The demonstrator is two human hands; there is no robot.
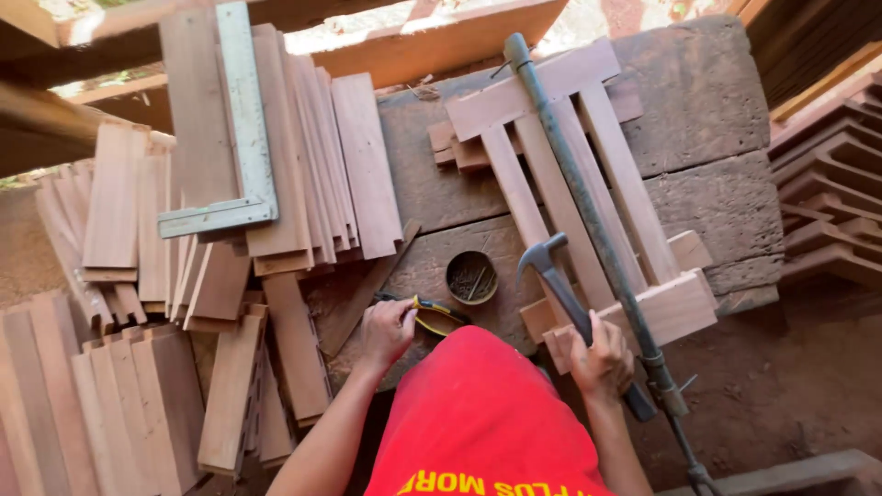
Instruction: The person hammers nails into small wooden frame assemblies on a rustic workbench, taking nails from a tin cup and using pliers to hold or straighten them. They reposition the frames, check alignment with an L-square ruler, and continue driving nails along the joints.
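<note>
Rough wooden workbench (707,101) fills my view, with short planks (303,156) stacked at ten o'clock under a metal square (243,129). My right hand (602,358) is wrapped around the handle of a claw hammer (560,285), at four o'clock, beside a slatted wooden frame (588,184) held by a long clamp (597,230). My left hand (386,331) pinches a yellow tape measure (434,317) at six o'clock, just below a small tin of nails (471,276).

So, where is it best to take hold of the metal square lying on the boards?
Grip the metal square by its long upright blade, coming from above. It lies flat on the stacked boards, and the blade's edges overhang nothing, so pinch across its narrow width near the corner, probably.
</note>
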